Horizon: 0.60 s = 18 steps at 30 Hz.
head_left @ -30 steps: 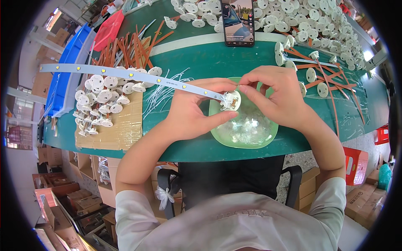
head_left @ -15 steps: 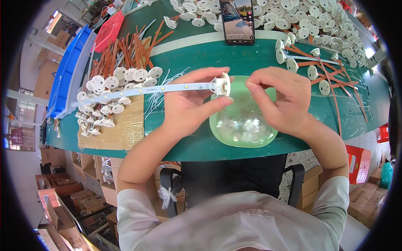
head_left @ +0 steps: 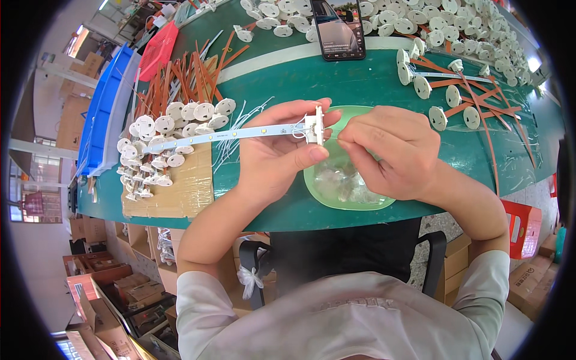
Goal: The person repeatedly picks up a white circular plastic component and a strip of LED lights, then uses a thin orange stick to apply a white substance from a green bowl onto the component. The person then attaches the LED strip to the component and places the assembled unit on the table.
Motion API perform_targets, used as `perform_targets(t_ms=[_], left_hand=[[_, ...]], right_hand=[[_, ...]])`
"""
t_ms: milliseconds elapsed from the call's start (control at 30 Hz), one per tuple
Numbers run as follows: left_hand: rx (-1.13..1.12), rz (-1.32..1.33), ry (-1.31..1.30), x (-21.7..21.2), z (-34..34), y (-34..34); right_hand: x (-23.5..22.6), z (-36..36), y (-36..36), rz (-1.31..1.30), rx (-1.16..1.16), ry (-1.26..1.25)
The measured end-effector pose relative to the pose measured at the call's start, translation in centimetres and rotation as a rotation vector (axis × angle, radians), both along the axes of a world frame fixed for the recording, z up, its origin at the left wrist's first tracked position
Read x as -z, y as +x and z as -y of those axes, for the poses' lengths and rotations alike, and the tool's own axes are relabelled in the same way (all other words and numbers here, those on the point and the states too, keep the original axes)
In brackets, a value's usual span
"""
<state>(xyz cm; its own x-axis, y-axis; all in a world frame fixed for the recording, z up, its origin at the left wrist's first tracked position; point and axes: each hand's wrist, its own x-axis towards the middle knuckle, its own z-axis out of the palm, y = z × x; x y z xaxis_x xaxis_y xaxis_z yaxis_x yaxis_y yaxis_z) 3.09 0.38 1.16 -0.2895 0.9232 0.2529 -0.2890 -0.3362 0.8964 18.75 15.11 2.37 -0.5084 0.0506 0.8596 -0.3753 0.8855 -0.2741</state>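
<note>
My left hand is closed on a white round end cap, gripped between thumb and fingers. From the cap a narrow LED strip runs leftward across my palm, with short white wires at their join. The cap stands nearly edge-on. Just to its right, my right hand is pinched, thumb against forefinger; whatever lies between the fingertips is too small to make out. Beneath both hands sits a light green bowl with small, clear, shiny pieces in it.
White caps on brown strips lie piled on cardboard at left, beside loose white wires. A lit phone stands at the back. More caps crowd the far right. A blue bin borders the table's left.
My right hand's pinched fingertips have come left, nearer the cap. The cap has turned more edge-on in my left hand, and the strip lies a little lower at its cap end.
</note>
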Motion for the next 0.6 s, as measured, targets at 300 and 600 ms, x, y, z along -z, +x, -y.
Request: perform_targets(t_ms=[300, 600], left_hand=[[0.019, 0.007, 0.026, 0.8, -0.2, 0.4], [-0.001, 0.043, 0.088, 1.0, -0.5, 0.4]], right_hand=[[0.6, 0.2, -0.4, -0.104, 0.021, 0.109], [0.5, 0.6, -1.0, -0.154, 0.032, 0.079]])
